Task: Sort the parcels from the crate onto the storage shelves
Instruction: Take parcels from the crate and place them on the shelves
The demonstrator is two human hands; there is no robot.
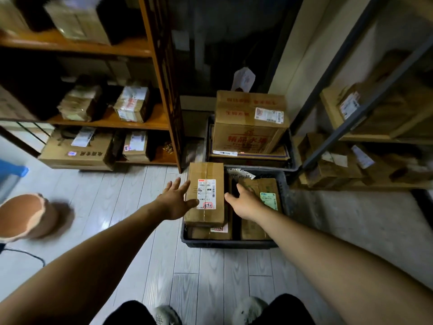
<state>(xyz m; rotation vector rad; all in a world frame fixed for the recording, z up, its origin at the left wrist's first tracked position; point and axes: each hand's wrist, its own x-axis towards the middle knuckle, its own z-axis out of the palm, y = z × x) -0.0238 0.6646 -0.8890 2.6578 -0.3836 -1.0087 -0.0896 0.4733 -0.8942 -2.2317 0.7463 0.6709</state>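
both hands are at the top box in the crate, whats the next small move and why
Probably close both hands on the top box and lift it straight up. The left hand is open against its left edge and the right hand is open by its right edge, neither yet a grip. The box lies on other parcels in the crate, so nothing pins it.

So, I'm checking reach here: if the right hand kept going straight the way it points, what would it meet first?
Probably the green-labelled parcel in the crate, right under and ahead of the right hand; depth is unclear, and it may already touch it.
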